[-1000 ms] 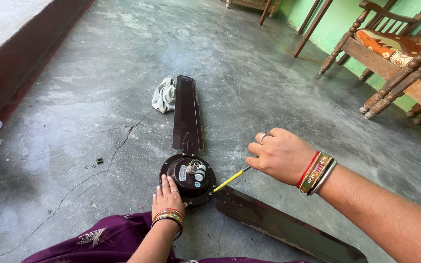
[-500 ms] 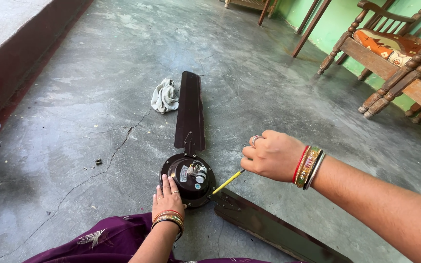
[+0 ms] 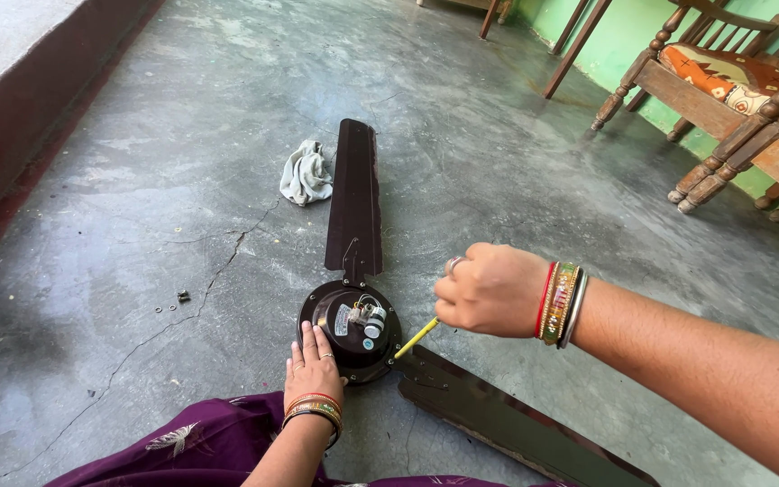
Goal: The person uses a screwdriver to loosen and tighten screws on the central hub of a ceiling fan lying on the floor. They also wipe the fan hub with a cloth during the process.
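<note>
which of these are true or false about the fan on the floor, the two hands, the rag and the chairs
1. The left hand rests flat on the fan motor housing. True.
2. The right hand holds a red hammer. False: it grips a yellow-shafted tool pointed at the housing.
3. A crumpled rag lies left of the far fan blade. True.
4. The rag sits on the housing. False: it lies on the concrete floor.
5. Wooden chairs stand by the green wall. True.

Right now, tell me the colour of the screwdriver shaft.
Yellow: the screwdriver shaft below the right hand, clearest in the head view.
</note>
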